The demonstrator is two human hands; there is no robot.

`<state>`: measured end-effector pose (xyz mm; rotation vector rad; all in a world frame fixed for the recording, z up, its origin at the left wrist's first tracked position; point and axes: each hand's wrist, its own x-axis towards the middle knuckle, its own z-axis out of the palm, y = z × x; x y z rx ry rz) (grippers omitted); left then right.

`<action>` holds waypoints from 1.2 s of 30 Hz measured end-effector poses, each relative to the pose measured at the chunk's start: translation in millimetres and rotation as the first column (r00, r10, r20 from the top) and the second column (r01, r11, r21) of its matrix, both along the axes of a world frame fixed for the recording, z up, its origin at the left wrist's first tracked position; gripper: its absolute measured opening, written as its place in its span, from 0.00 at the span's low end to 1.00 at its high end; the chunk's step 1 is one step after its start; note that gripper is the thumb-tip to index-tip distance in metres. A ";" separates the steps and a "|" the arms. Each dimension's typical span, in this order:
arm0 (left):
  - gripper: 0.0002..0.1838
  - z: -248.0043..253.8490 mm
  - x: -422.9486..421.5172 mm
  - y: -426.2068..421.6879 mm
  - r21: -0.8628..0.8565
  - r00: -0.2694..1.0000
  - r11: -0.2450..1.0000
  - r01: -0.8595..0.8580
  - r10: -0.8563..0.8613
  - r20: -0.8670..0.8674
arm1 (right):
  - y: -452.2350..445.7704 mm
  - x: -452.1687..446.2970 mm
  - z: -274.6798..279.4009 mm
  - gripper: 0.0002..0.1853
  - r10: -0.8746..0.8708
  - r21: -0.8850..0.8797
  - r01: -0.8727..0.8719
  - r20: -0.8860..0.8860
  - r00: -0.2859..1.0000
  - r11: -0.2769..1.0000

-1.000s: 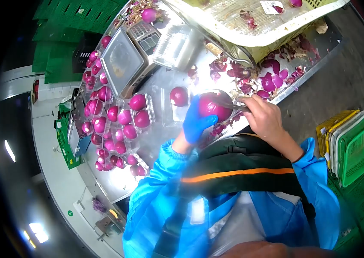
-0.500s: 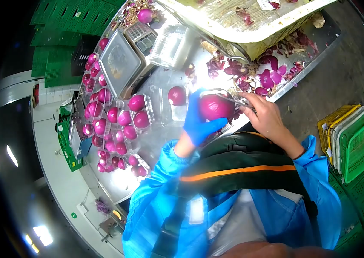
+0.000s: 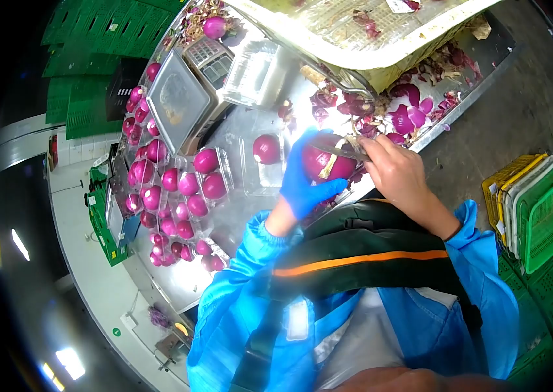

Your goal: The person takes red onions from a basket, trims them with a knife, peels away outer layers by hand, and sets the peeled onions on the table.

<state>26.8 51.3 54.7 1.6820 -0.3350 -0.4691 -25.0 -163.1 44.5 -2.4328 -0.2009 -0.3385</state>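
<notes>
My left hand, in a blue glove, is wrapped round a large red onion near the table's front edge. A pale dry stem strip hangs across the onion's face. Bare and closed, my right hand grips a knife, its dark blade lying against the top right of the onion. Its handle is hidden in my fingers. Just left of the gloved hand, another red onion sits in a clear plastic tray.
Several packed onions cover the table's left side. A scale stands beyond them, beside stacked clear trays. A yellowish crate is at the back, with onion peelings before it. Stacked baskets stand on the right.
The knife has moved left across the upper part of the onion, with my right hand turning along. A pale strip now hangs over the onion's face. My left hand keeps its hold.
</notes>
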 end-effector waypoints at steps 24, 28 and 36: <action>0.52 -25.1 -8.2 20.9 0.061 0.996 0.997 -0.039 0.034 0.083 | 1.6 15.2 -2.3 0.13 0.472 0.802 -0.071 -0.275 0.838 0.594; 0.52 -18.3 -5.9 29.7 -0.117 0.984 0.984 -0.130 0.114 -0.136 | 3.6 9.6 -29.6 0.21 0.050 0.251 0.023 -0.281 0.958 0.968; 0.57 -47.0 0.3 39.3 0.009 0.991 0.996 -0.085 0.084 0.102 | 28.8 36.8 -49.2 0.42 0.709 0.899 0.403 -0.399 0.582 0.175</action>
